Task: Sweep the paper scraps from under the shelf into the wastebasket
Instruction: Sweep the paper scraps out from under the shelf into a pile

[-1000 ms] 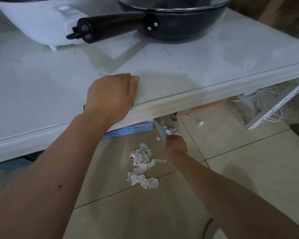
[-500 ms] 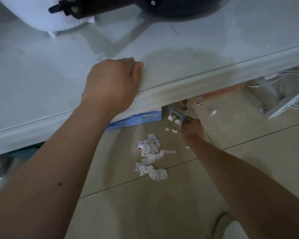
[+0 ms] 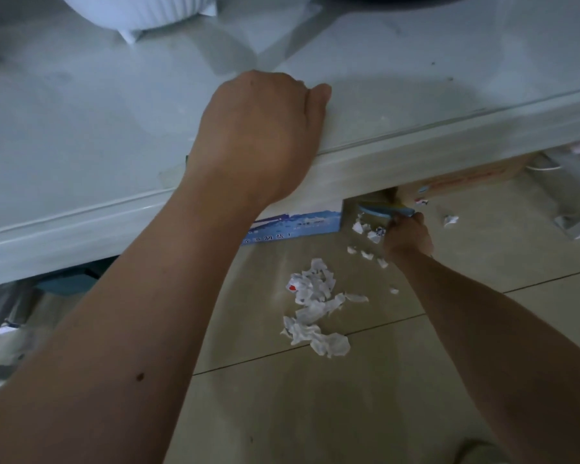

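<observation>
This looks like a home kitchen or utility corner. A white, glass-topped shelf carries a white round cooking appliance on small feet at its far edge. Below it the floor is large beige glazed tiles, with a blue printed carton and a brown cardboard box stored underneath.

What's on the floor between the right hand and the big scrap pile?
Head view: a few small loose scraps lie on bare tile between the right hand and the big pile; nothing else.
</observation>
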`<state>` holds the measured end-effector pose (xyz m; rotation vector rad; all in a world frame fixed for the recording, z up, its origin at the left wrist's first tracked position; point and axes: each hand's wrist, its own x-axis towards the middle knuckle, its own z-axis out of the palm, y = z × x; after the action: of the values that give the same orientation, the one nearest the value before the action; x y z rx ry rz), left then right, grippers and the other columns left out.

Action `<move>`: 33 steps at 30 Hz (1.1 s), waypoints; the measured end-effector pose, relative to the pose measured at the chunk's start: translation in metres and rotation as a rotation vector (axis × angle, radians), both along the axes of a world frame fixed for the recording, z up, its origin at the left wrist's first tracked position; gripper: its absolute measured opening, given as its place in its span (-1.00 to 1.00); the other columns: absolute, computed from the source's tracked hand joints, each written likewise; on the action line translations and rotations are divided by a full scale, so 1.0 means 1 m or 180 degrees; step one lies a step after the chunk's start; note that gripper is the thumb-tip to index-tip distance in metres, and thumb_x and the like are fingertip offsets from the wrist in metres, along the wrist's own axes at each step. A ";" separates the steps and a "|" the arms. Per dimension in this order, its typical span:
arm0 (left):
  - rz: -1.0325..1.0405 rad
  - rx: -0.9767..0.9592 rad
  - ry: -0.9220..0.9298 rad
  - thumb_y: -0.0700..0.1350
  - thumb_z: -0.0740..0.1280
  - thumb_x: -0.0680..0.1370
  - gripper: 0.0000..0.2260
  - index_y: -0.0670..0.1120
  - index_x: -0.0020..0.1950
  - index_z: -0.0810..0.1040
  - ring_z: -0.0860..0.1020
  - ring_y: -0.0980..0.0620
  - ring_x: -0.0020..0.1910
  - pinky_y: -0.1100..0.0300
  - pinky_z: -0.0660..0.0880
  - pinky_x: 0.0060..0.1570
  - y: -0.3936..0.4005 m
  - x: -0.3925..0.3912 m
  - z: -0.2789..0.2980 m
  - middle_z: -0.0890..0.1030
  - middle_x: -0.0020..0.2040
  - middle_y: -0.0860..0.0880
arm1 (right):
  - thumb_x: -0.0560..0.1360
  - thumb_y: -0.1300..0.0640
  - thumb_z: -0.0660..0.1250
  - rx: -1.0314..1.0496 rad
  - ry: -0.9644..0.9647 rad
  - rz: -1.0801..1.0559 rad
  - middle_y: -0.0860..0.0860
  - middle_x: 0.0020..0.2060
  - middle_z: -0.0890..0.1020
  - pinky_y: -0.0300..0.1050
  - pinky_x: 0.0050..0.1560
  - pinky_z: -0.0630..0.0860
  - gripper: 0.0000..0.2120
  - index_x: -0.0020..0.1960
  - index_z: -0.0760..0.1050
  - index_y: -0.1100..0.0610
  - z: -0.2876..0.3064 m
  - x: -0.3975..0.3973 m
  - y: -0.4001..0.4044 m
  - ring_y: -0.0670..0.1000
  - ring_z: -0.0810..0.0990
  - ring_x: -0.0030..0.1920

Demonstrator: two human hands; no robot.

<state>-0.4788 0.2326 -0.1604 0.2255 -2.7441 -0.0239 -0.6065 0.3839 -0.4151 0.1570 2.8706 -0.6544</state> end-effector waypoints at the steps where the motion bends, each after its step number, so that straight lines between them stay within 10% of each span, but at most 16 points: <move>1: -0.0022 -0.0007 -0.0004 0.01 -0.05 0.67 -0.63 -0.13 -0.23 0.31 0.27 -0.03 -0.23 0.24 0.06 -0.23 0.000 0.000 0.000 0.18 -0.44 0.02 | 0.63 0.13 0.05 -0.0005 -0.0102 -0.0011 0.20 0.34 0.36 0.11 0.27 0.42 -0.65 0.35 0.40 0.19 -0.001 -0.002 -0.001 0.24 0.48 0.27; 20: -0.0131 0.0398 -0.0060 0.00 -0.03 0.67 -0.58 -0.19 -0.17 0.47 0.49 -0.24 -0.12 0.01 0.37 -0.06 0.002 0.009 0.008 0.47 -0.26 -0.18 | 0.62 0.07 0.11 0.0048 -0.0516 0.0426 0.18 0.24 0.56 -0.01 0.20 0.47 -0.65 0.30 0.45 0.23 0.031 0.107 -0.007 0.19 0.55 0.25; 33: 0.0004 0.0380 -0.0004 0.03 -0.03 0.65 -0.61 -0.16 -0.20 0.40 0.36 -0.12 -0.27 0.06 0.34 -0.17 0.002 0.004 0.002 0.45 -0.32 -0.11 | 0.63 0.10 -0.02 0.0213 0.0104 -0.0364 0.23 0.29 0.40 0.12 0.21 0.45 -0.63 0.26 0.45 0.20 0.025 0.012 0.062 0.25 0.45 0.26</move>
<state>-0.4748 0.2343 -0.1579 0.2600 -2.7464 -0.1878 -0.5949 0.4460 -0.3905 0.3254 2.9338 -0.5863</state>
